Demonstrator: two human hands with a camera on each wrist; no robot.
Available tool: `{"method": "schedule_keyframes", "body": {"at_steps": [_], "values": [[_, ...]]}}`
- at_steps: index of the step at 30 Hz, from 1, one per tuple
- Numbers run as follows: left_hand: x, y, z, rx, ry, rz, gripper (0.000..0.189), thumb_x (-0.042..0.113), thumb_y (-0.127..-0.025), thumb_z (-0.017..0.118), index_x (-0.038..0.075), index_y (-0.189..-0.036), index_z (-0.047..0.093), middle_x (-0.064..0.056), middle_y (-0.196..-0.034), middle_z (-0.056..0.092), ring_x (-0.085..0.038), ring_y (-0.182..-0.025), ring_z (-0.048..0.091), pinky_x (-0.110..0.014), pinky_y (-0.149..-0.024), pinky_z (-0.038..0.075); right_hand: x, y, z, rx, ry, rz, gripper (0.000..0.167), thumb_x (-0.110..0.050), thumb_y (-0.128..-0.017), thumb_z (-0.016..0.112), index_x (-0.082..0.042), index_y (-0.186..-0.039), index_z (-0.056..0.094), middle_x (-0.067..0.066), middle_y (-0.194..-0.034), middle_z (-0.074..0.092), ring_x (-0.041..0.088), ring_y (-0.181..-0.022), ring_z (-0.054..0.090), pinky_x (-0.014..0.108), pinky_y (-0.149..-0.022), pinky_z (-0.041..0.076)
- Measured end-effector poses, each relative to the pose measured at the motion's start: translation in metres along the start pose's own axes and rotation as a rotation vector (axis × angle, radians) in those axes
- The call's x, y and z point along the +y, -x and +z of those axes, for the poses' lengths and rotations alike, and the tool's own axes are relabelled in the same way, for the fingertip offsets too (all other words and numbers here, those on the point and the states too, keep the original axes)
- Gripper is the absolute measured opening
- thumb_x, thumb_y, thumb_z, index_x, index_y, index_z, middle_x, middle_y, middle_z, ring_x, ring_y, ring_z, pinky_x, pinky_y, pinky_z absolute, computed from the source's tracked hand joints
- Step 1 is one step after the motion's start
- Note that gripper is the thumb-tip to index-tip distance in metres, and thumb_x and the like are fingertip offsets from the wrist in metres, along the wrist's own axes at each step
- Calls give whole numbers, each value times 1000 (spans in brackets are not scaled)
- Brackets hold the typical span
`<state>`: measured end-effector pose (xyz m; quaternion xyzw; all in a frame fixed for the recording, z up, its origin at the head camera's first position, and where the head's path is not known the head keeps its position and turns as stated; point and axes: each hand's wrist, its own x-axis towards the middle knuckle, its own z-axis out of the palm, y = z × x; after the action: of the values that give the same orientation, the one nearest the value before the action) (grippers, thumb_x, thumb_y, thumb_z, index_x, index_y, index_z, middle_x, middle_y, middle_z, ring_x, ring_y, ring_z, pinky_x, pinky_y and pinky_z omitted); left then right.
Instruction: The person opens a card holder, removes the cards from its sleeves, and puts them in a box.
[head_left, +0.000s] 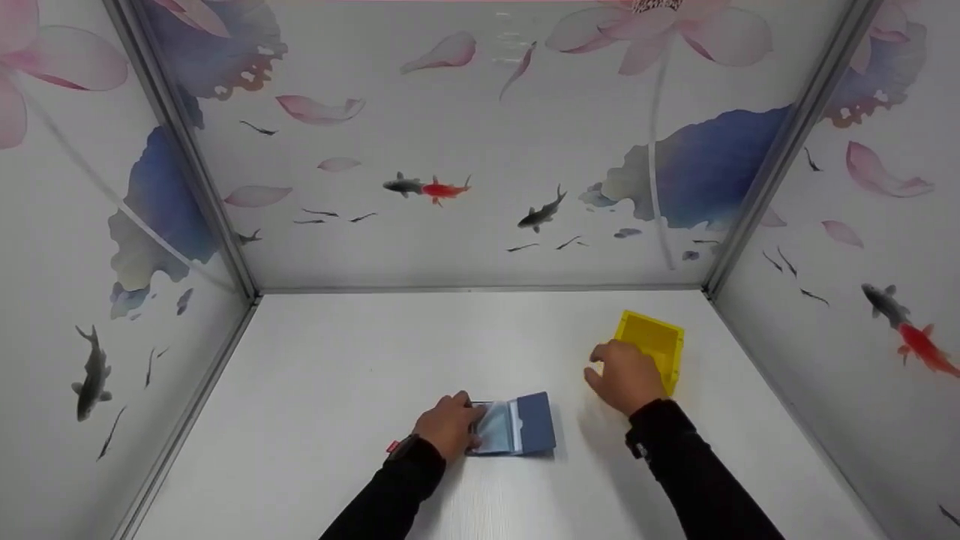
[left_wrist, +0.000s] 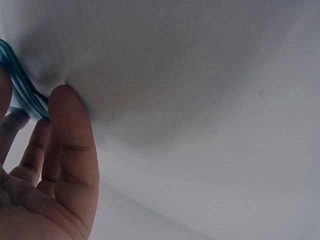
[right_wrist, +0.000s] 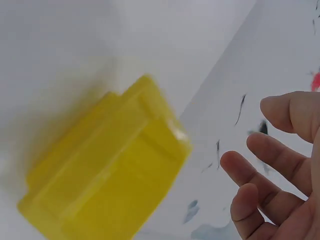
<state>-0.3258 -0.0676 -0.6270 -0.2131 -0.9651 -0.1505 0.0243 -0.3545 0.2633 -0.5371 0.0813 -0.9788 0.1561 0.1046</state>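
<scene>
A blue card holder (head_left: 535, 424) lies unfolded on the white table, with clear plastic sleeves (head_left: 496, 429) on its left part. My left hand (head_left: 448, 426) grips its left edge, covering part of it. In the left wrist view, the layered blue edges of the holder (left_wrist: 22, 85) show between the thumb and fingers of the left hand (left_wrist: 60, 165). My right hand (head_left: 628, 377) hovers by the near left side of a yellow plastic bin (head_left: 660, 337), hiding part of it. In the right wrist view the right hand (right_wrist: 280, 175) has loosely bent fingers and holds nothing; the bin stands apart from it.
White panels printed with lotus and fish enclose the table (head_left: 337, 360) at the back, the left and the right. Grey metal strips (head_left: 196, 157) run along the panel corners. The bin stands toward the table's back right.
</scene>
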Motion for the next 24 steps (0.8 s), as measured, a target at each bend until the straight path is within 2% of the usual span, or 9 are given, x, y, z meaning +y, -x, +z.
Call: {"method": "schedule_keyframes", "body": {"at_steps": [2,6,8,11,15,18,21,24], "values": [[1,1,-1,-5,6,-9,55,26,-92,96,23,-145,80,-3,-119,72,-17,-101,62,-35,-83,60,-23,9,12,-51,-38,-23,27,-23,-101,87,-4,-121,84,18,-121,83,35,-115,77,52,-108,63],[3,2,-5,-20,20,-19,56,27,-93,95,23,-146,79,-2,-119,71,-17,-100,61,-35,-82,59,-63,25,38,-183,-136,-98,29,-24,-100,88,-7,-123,84,11,-121,81,27,-111,74,50,-108,63],[3,2,-6,-27,28,-19,55,27,-93,95,24,-147,79,-1,-118,70,-16,-98,59,-34,-80,57,-77,31,49,-253,-173,-138,34,-25,-99,90,-6,-127,83,10,-122,81,24,-109,73,50,-108,63],[1,0,-4,-26,36,-10,55,28,-93,95,26,-146,79,0,-116,69,-16,-96,57,-32,-76,54,-93,36,64,-316,-199,-206,44,-28,-97,92,-4,-132,80,12,-125,80,25,-110,75,51,-106,64],[-2,1,-5,-12,52,9,55,26,-93,95,26,-145,80,-1,-115,69,-17,-96,57,-32,-72,51,-104,36,79,-343,-228,-240,55,-32,-92,97,-5,-135,77,12,-123,76,24,-106,74,46,-97,64],[-2,3,-8,-11,63,6,54,25,-93,94,24,-145,80,-1,-116,70,-18,-96,59,-33,-72,52,-107,35,87,-350,-278,-209,60,-32,-88,100,-7,-137,76,11,-119,71,20,-99,68,43,-90,61],[-1,5,-11,-14,66,6,53,25,-94,94,22,-145,79,-2,-118,71,-20,-98,60,-35,-73,54,-108,32,93,-346,-302,-168,64,-33,-87,101,-8,-139,73,12,-123,71,20,-101,66,45,-90,60],[-1,4,-13,-18,54,3,54,26,-95,94,21,-147,78,-3,-120,72,-22,-101,63,-37,-75,57,-107,30,96,-352,-314,-130,71,-36,-89,100,-9,-146,67,14,-132,74,23,-110,69,51,-98,60]]}}
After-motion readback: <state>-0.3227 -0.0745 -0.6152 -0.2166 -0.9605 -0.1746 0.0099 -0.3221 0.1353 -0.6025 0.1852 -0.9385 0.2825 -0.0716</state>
